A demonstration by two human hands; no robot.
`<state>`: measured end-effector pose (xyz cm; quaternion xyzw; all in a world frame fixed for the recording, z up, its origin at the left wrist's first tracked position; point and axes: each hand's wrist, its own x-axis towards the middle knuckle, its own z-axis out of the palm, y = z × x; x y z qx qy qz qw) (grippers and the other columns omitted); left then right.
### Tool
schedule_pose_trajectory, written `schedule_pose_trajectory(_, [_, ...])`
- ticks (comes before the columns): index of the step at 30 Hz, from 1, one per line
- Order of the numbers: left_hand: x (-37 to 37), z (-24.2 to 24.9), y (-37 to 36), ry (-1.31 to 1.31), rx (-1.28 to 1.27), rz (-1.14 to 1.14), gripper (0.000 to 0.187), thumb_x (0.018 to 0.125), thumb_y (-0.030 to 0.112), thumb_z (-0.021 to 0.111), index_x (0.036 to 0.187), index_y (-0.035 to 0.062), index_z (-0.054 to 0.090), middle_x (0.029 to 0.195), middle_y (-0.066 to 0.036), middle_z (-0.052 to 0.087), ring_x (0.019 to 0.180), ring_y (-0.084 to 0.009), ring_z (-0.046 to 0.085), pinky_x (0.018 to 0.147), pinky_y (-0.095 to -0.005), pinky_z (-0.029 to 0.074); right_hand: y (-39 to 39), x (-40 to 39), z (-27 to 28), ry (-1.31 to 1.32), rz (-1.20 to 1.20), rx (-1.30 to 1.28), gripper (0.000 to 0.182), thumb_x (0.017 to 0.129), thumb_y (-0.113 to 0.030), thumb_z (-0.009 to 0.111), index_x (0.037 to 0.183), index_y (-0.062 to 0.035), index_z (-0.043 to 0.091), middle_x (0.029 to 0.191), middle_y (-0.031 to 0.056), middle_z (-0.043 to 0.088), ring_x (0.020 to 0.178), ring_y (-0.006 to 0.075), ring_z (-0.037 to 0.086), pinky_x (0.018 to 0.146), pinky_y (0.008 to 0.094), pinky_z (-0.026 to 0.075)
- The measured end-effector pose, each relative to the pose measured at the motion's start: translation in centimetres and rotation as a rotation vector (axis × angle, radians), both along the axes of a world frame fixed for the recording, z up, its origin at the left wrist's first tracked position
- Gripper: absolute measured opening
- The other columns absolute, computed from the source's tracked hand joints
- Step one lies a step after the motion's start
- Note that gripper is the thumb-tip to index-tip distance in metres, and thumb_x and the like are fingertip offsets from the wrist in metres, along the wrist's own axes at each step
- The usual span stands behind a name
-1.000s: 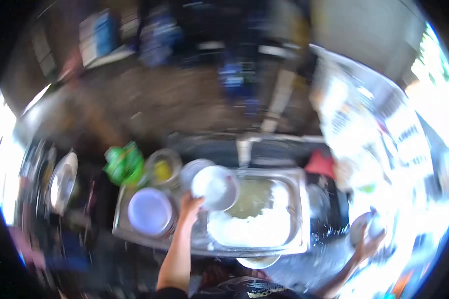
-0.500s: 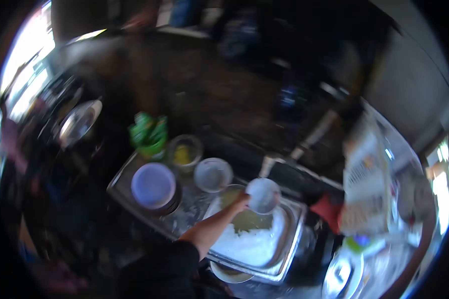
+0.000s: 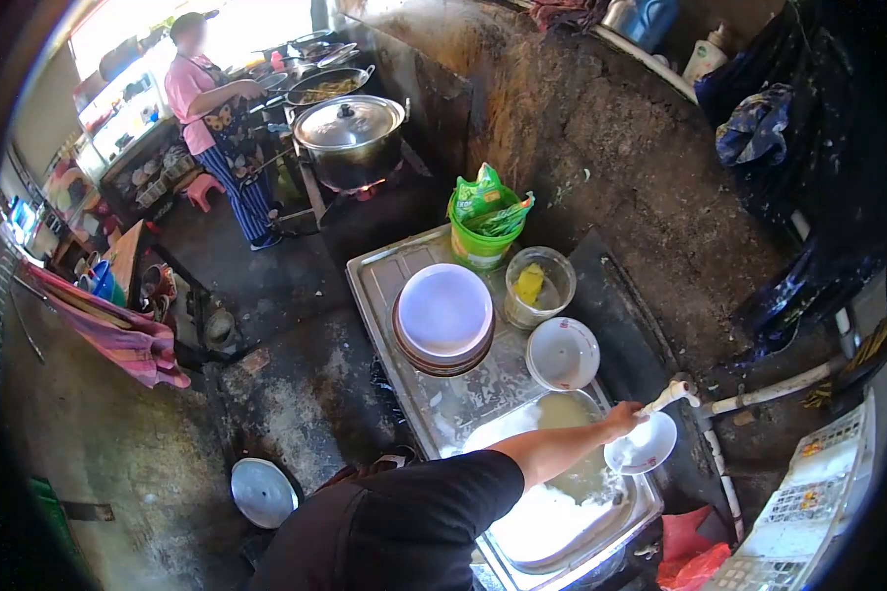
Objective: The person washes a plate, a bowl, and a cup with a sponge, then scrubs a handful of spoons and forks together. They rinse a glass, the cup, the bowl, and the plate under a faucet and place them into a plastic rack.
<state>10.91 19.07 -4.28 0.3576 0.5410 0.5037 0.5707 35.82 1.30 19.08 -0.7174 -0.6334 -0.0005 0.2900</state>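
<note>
My left hand (image 3: 622, 421) is closed on the rim of a white bowl (image 3: 642, 443), which tilts over the right part of the sink. Just beyond my fingers is the end of a white tap (image 3: 670, 397). Below, the metal sink (image 3: 650, 507) holds cloudy water and white foam (image 3: 547, 527). Another white bowl (image 3: 564, 354) sits on the drainboard behind the sink. My right hand is out of view.
On the drainboard (image 3: 389, 266) stand a stack of basins (image 3: 445, 309), a clear tub (image 3: 539, 287) with something yellow, and a green bucket (image 3: 488, 225) of bags. A person (image 3: 212, 118) stands by a large lidded pot (image 3: 350, 133). A white plastic rack (image 3: 808, 502) leans at right.
My view has swung left, bringing the person and stove into sight, and is now sharp. My left hand still holds the white bowl, now by the tap end and tilted differently.
</note>
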Motion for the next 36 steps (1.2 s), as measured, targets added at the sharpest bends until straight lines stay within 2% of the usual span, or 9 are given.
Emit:
schedule_pose_trajectory(9, [-2.5,2.9,-2.4,0.360,-0.247,-0.020,0.043,0.077,0.020,0.040,0.118,0.0135,0.053,0.113,-0.018,0.055,0.105,-0.0323,0.053,0.091,-0.0388,0.041,-2.5,-6.6,-6.6,-0.083,0.075,0.123,0.054,0.082,-0.026,0.058,0.124,0.0020,0.041,0.124,0.0162,0.044,0.111,0.0300,0.045,0.094,0.0378,0.036])
schedule_pose_trajectory(16, [-1.9,-4.4,-0.1,0.363,-0.307,0.061,0.045,0.075,0.020,0.040,0.116,0.0087,0.054,0.115,-0.019,0.054,0.105,-0.0330,0.052,0.088,-0.0396,0.042,-2.3,-11.4,-10.3,-0.082,0.221,0.185,0.049,0.084,-0.027,0.054,0.122,0.0026,0.044,0.125,0.0172,0.044,0.112,0.0301,0.044,0.095,0.0367,0.034])
schedule_pose_trajectory(20, [-4.3,4.1,-2.6,0.215,-0.386,-0.189,0.036,0.075,0.025,0.047,0.097,0.0018,0.063,0.098,-0.018,0.062,0.090,-0.0333,0.061,0.072,-0.0428,0.050,2.6,-16.2,-13.5,-0.126,0.534,0.038,0.043,0.086,-0.026,0.051,0.116,0.0053,0.049,0.113,0.0221,0.051,0.107,0.0340,0.048,0.093,0.0370,0.036])
schedule_pose_trajectory(24, [-6.3,7.6,-3.1,0.173,-0.466,-0.221,0.046,0.080,0.041,0.044,0.107,0.0063,0.059,0.108,-0.017,0.058,0.098,-0.0332,0.057,0.076,-0.0470,0.047,5.8,-17.4,-17.0,0.427,0.420,-0.384,0.040,0.085,-0.023,0.055,0.107,0.0096,0.051,0.102,0.0273,0.055,0.095,0.0396,0.052,0.083,0.0431,0.037])
schedule_pose_trajectory(29, [-7.0,3.8,-3.4,-0.065,-0.450,-0.439,0.081,0.076,0.074,0.026,0.132,0.0158,0.033,0.139,-0.012,0.028,0.123,-0.0353,0.033,0.094,-0.0600,0.026,7.9,-16.7,-18.7,1.068,-0.010,-0.241,0.049,0.090,-0.031,0.043,0.126,0.0023,0.040,0.121,0.0184,0.047,0.103,0.0272,0.047,0.089,0.0344,0.037])
schedule_pose_trajectory(31, [-7.8,3.7,-4.3,0.013,-0.431,-0.458,0.085,0.076,0.075,0.022,0.137,0.0160,0.024,0.142,-0.012,0.023,0.127,-0.0343,0.027,0.097,-0.0601,0.023,11.5,-10.3,-27.1,1.095,0.229,-0.272,0.054,0.089,-0.034,0.045,0.130,0.0004,0.035,0.126,0.0136,0.044,0.110,0.0259,0.045,0.094,0.0375,0.036])
schedule_pose_trajectory(33, [-8.2,5.1,-5.7,-0.292,-0.728,-0.322,0.086,0.078,0.071,0.032,0.135,0.0066,0.028,0.135,-0.018,0.034,0.122,-0.0279,0.037,0.098,-0.0446,0.030,13.3,-9.3,-29.0,1.154,0.261,-0.292,0.056,0.089,-0.036,0.046,0.130,-0.0005,0.035,0.128,0.0131,0.043,0.114,0.0284,0.044,0.096,0.0396,0.035])
schedule_pose_trajectory(34, [-7.7,3.9,-5.6,-0.281,-0.724,-0.319,0.086,0.078,0.071,0.032,0.135,0.0066,0.028,0.135,-0.018,0.034,0.122,-0.0279,0.037,0.098,-0.0446,0.030,14.3,-8.5,-31.0,1.599,0.374,-0.341,0.056,0.088,-0.038,0.047,0.131,-0.0024,0.035,0.130,0.0148,0.041,0.116,0.0318,0.042,0.099,0.0413,0.031])
schedule_pose_trajectory(36, [-6.8,2.8,-5.0,-0.775,-0.266,-0.043,0.083,0.075,0.064,0.052,0.127,-0.0004,0.040,0.122,-0.019,0.048,0.109,-0.0235,0.048,0.090,-0.0350,0.038,15.9,-8.1,-33.9,2.056,0.501,-0.357,0.057,0.088,-0.039,0.048,0.131,-0.0044,0.035,0.132,0.0165,0.039,0.117,0.0353,0.040,0.102,0.0430,0.027])
